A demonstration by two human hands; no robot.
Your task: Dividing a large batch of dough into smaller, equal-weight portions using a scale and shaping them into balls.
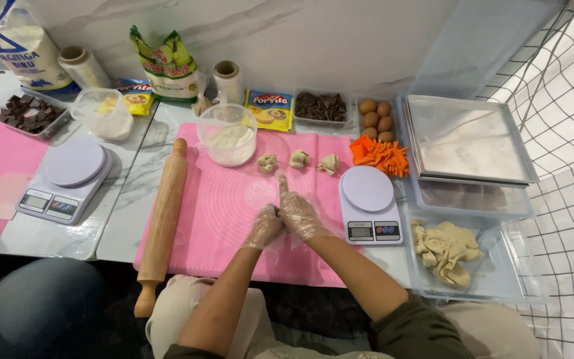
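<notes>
Gloved left hand point(264, 226) and right hand point(298, 214) meet on pink mat point(234, 199); grip contents unclear.

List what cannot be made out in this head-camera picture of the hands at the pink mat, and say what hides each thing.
- Whatever lies between the left hand and right hand: head view, hidden by the gloved hands pressed together.
- Scale displays: head view, too small to read.
- Tray under the metal baking tray: head view, its inside is covered by the tray above.
- Flour bag: head view, cut off by the top edge.
- Rolling pin: its lower handle fades into the dark.
</notes>
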